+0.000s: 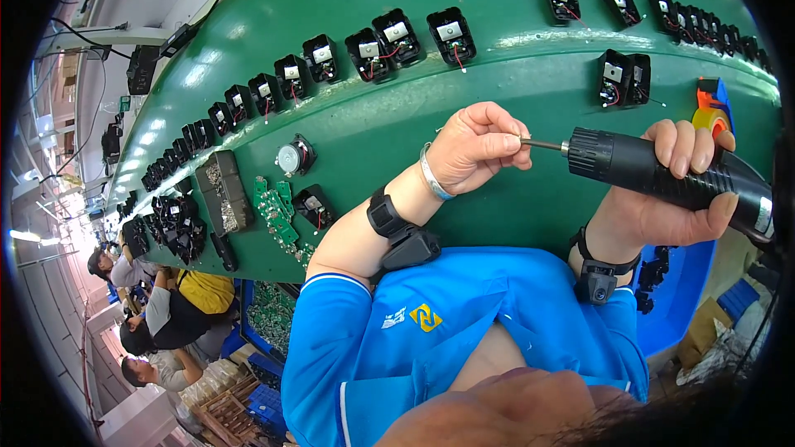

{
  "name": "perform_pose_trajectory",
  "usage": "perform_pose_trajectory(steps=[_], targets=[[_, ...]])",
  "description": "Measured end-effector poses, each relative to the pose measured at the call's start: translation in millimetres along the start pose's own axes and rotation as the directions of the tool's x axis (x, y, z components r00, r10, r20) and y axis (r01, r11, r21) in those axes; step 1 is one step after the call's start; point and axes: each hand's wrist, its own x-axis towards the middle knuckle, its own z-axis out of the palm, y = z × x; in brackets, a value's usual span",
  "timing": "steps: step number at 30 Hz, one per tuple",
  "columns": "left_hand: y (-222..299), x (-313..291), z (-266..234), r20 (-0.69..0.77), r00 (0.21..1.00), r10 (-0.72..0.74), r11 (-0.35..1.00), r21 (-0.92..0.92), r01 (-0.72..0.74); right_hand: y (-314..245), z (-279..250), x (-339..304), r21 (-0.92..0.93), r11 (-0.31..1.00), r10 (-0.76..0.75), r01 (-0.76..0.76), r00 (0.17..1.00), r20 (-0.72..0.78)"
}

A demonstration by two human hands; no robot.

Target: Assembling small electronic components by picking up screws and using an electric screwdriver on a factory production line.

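My right hand is wrapped round a black electric screwdriver, which lies level with its bit pointing left. At the tip of the metal bit, the thumb and fingers of my left hand are pinched together. Whatever small thing they hold there is hidden between the fingertips. Beyond my hands, black plastic housings with a silvery block and red wires stand in a curved row on the green table. Two more housings sit side by side past the screwdriver.
Left of my left arm are a round speaker, green circuit boards, a single housing and a dark tray of small metal parts. A tape dispenser stands at the right. A blue bin is below my right arm. Several people sit at far left.
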Motion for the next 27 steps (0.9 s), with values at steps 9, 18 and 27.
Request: perform_pose_trajectory(steps=[9,18,27], targets=[[-4.1,-0.9,1.7,-0.121,0.992,-0.025,0.991,0.131,0.040,-0.9,-2.5,-2.0,-0.086,0.992,-0.084,0.088,0.996,0.040],[-13.7,4.3,3.1,-0.091,0.995,0.031,0.982,0.187,-0.013,-1.6,-4.0,-4.9,-0.098,0.983,-0.140,0.154,0.980,0.139],[-0.6,14.8,14.2,0.045,0.976,0.212,0.573,0.803,-0.162,-5.6,-10.3,3.2,-0.138,0.985,-0.075,0.099,0.983,0.166]])
